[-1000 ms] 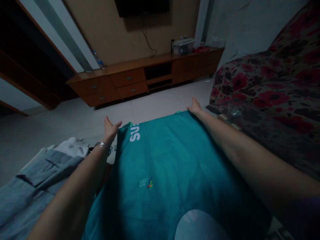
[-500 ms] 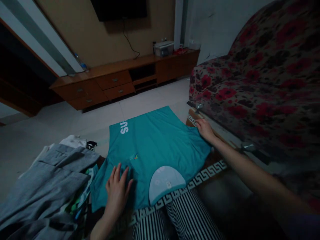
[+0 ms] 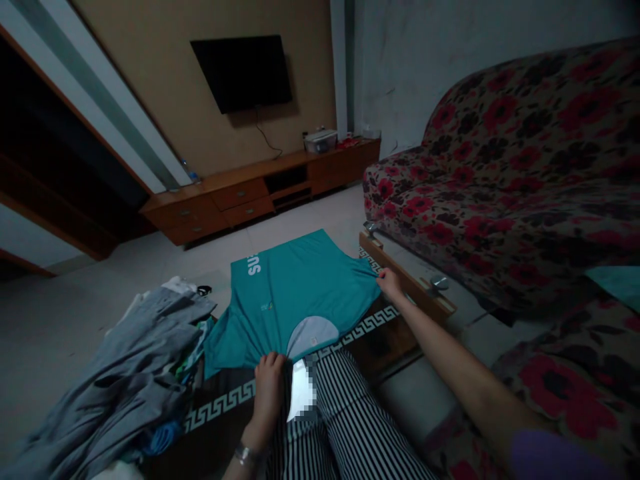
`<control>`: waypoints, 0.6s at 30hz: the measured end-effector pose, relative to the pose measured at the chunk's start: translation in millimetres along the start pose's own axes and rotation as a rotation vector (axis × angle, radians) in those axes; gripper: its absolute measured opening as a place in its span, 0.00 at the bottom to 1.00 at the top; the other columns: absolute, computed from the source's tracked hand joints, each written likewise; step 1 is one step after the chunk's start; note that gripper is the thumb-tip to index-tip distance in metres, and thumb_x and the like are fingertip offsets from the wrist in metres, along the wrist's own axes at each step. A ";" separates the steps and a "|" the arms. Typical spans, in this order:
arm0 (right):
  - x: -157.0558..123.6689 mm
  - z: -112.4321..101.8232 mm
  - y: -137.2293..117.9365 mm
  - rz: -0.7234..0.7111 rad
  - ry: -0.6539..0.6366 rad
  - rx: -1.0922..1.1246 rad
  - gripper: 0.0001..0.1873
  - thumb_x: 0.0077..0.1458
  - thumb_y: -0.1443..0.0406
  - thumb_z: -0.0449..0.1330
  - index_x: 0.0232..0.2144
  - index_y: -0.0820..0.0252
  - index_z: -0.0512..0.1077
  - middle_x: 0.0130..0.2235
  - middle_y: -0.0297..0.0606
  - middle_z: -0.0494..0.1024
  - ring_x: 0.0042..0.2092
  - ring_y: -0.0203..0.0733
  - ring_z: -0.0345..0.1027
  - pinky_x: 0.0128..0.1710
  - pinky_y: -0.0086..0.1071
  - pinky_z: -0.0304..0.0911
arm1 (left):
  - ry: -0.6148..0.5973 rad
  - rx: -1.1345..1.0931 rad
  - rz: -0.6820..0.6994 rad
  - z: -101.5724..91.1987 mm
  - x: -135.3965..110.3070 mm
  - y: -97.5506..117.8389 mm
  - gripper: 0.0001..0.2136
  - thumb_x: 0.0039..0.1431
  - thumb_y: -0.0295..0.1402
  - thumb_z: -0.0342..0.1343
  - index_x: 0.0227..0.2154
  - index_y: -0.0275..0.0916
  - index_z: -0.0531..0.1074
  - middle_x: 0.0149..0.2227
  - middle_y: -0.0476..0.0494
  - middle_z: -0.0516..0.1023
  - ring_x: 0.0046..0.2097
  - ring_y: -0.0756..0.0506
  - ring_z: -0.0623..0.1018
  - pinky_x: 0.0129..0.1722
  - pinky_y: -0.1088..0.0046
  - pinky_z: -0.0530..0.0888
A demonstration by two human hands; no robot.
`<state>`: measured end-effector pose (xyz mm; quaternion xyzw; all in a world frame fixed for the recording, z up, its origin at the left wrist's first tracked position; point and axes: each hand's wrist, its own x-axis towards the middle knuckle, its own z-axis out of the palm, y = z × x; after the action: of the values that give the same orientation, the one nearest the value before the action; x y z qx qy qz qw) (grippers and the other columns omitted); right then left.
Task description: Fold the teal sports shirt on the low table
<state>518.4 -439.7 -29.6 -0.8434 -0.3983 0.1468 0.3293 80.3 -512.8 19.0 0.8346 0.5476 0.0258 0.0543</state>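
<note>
A teal T-shirt (image 3: 295, 280) with white lettering lies spread over the low table (image 3: 220, 405), its pale neck opening facing me. At the near edge, just left of the neckline, my left hand (image 3: 270, 373) is closed on the shirt's shoulder fabric, which gathers in folds toward the fingers. My right hand (image 3: 390, 283) pinches the end of the right sleeve. A wristband shows on my left wrist.
A heap of grey and white clothes (image 3: 145, 353) lies to the left. The flowered sofa (image 3: 475, 173) stands at the right, and the wooden TV cabinet (image 3: 240, 203) runs along the far wall below a television (image 3: 245, 73). My striped trousers (image 3: 350, 413) are at the near edge.
My left hand has gone from lying spread over the shirt to gripping its near shoulder edge. My right hand has closed on the sleeve end. The camera view has tilted up.
</note>
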 end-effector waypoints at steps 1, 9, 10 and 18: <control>-1.1 -2.6 4.6 0.009 0.012 0.025 0.06 0.40 0.70 0.54 0.26 0.61 0.68 0.28 0.34 0.73 0.31 0.37 0.67 0.31 0.25 0.60 | -0.014 -0.012 0.008 -3.8 -2.4 1.0 0.13 0.58 0.22 0.46 0.39 0.39 0.74 0.43 0.41 0.72 0.47 0.42 0.68 0.43 0.68 0.62; -33.9 -50.7 71.5 -0.011 0.020 0.131 0.08 0.38 0.69 0.52 0.26 0.60 0.67 0.30 0.35 0.74 0.34 0.39 0.68 0.37 0.29 0.63 | -0.148 -0.063 0.104 0.8 -70.4 19.1 0.16 0.58 0.21 0.43 0.41 0.42 0.74 0.43 0.42 0.72 0.47 0.43 0.69 0.46 0.66 0.62; -41.1 -59.0 79.9 -0.031 -0.008 0.133 0.08 0.38 0.69 0.53 0.26 0.60 0.68 0.31 0.35 0.74 0.35 0.39 0.68 0.38 0.29 0.63 | -0.161 -0.070 0.105 4.0 -78.4 20.3 0.17 0.58 0.21 0.43 0.42 0.43 0.74 0.43 0.42 0.72 0.47 0.43 0.69 0.47 0.66 0.62; -50.6 -110.4 93.4 -0.068 -0.333 -0.071 0.11 0.50 0.60 0.60 0.30 0.62 0.76 0.33 0.40 0.78 0.35 0.41 0.71 0.36 0.28 0.63 | -0.146 -0.213 0.150 23.3 -121.5 4.0 0.19 0.58 0.24 0.43 0.43 0.47 0.75 0.41 0.41 0.75 0.45 0.43 0.73 0.43 0.66 0.69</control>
<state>596.1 -570.6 -11.4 -0.8046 -0.4804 0.2591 0.2337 37.9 -627.3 -1.6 0.8624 0.4724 0.0268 0.1799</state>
